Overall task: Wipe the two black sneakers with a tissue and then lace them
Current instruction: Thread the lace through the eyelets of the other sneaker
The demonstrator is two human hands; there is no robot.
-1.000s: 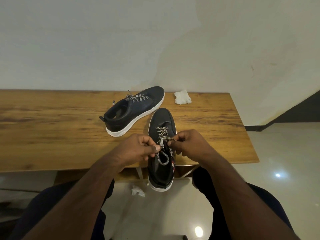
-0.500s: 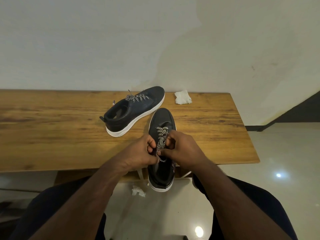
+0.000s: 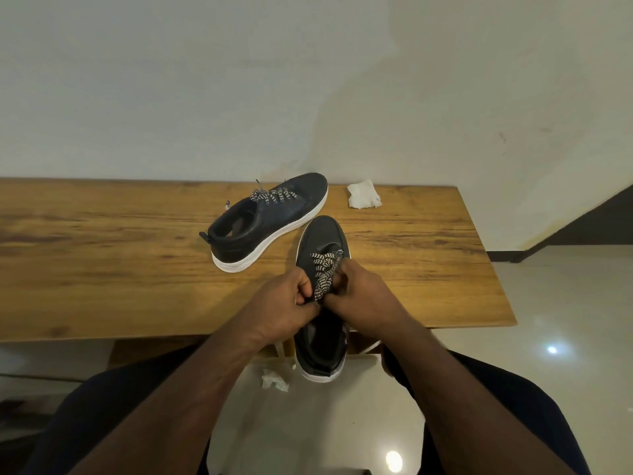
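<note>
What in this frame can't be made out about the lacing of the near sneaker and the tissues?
- Head view: the near sneaker, its eyelets and any knot are covered by the left hand and right hand pinching the lace.
- Far sneaker: lace ends too small to tell whether tied.
- Tissue on the floor: partly hidden by the left forearm.
- Tissue on the table: too small to show dirt.
</note>
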